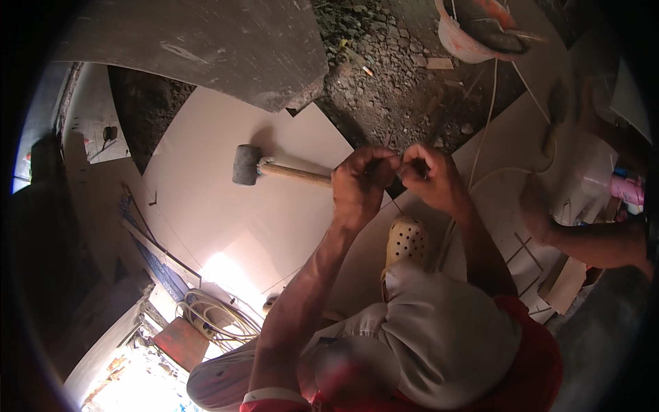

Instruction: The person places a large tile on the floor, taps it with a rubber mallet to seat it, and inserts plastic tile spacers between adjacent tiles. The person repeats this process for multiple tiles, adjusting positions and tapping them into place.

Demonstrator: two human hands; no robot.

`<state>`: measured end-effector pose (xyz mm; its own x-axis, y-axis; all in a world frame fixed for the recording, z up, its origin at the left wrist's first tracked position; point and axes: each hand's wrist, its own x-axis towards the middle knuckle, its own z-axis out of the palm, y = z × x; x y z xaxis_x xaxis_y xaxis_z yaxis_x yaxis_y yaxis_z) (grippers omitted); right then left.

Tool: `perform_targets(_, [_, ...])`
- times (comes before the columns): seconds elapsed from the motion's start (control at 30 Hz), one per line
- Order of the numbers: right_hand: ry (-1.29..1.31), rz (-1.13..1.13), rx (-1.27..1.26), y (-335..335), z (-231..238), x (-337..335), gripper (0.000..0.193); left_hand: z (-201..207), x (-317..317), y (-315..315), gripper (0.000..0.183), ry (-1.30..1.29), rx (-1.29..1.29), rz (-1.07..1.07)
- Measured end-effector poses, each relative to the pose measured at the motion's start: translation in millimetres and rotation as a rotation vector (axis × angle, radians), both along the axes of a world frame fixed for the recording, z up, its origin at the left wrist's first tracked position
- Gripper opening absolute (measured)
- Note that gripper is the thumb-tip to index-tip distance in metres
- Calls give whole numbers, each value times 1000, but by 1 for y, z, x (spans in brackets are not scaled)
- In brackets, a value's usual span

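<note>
My left hand (358,187) and my right hand (434,177) are closed in pinches, with their fingertips close together over the seam between the floor tiles. What they hold, if anything, is too small and shaded to make out. A rubber mallet (247,165) with a dark grey head and wooden handle lies on the large pale tile (240,206) to the left. Its handle runs toward my left wrist, and its end is hidden behind that hand. Just below my hands is a yellowish perforated clog (406,240) on my foot.
Rubble (381,65) covers bare ground beyond the tiles, beside a dark slab (206,48). A pinkish bucket (470,34) stands far right, with a pale cord (491,117) trailing nearby. Another person's limb (590,244) reaches in at right. Coiled cable (213,319) lies lower left.
</note>
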<state>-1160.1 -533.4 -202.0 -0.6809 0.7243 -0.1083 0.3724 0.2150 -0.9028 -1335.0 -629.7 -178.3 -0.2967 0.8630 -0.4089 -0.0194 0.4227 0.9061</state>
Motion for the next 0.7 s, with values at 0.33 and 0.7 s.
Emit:
perform_targets(0.33, [118,96,-150,-21,-12,-10,13,-22,-9,-32,21,8,-26,92])
perform_targets(0.7, [-316,8,329,96,-98,1,16,-24,-16,-47,26,313,-36,93])
